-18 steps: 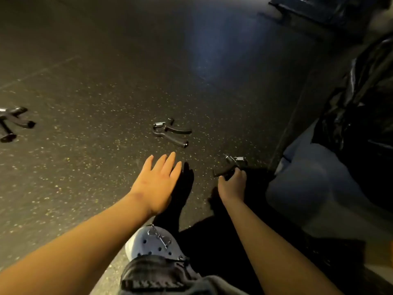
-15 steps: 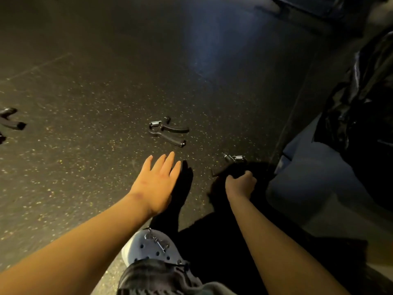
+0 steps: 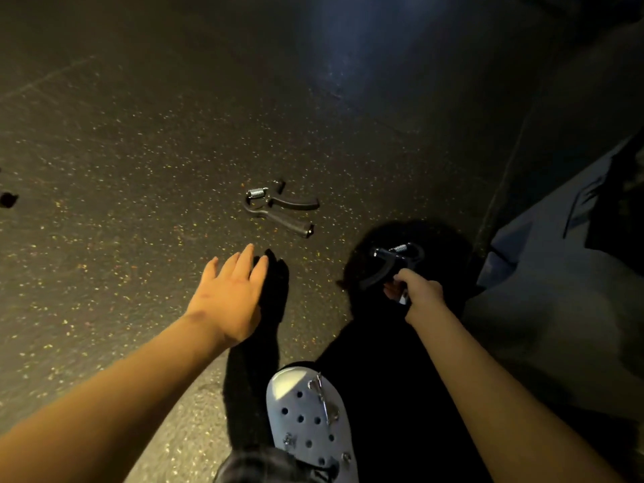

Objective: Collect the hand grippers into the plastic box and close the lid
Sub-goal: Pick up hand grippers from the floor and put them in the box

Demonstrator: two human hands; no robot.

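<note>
A black hand gripper (image 3: pixel 278 210) with a steel spring lies on the dark speckled floor (image 3: pixel 122 169) ahead of me. My left hand (image 3: pixel 231 296) hovers flat just below it, fingers straight, apart from it. My right hand (image 3: pixel 420 291) grips one handle of a second hand gripper (image 3: pixel 390 263), lifted off the floor over my own shadow, its spring end pointing away from me. At the far left edge a dark tip of another gripper (image 3: pixel 7 199) shows. No plastic box shows in this view.
My white clog (image 3: pixel 310 420) stands on the floor between my arms. A raised lighter surface (image 3: pixel 557 308) with a dark sheet on it runs along the right side.
My right hand has closed on the second hand gripper and lifted it from the floor. The view has shifted right, so the grippers at far left have nearly left the frame.
</note>
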